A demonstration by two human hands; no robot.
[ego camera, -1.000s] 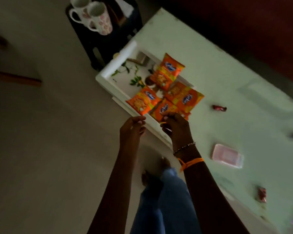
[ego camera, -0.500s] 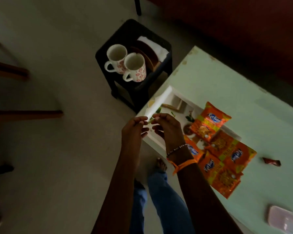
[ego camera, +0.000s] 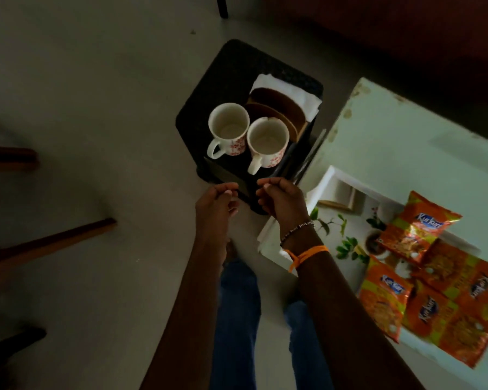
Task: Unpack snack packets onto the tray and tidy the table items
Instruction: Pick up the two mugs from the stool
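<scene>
With both hands, left [ego camera: 216,202] and right [ego camera: 281,199], loosely curled and each grip empty just short of the two white floral ceramic mugs [ego camera: 248,137] on the black woven stool [ego camera: 231,80], take one handle per hand and lift straight up.

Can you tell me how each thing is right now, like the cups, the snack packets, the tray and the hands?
Left mug: upright on the black stool, looks empty.
Right mug: upright beside it, looks empty.
Snack packets: sealed, lying flat, overlapping.
White tray: flat on the table, partly covered by packets.
Left hand: fingers curled, touching nothing.
Right hand: fingers curled, touching nothing.
</scene>
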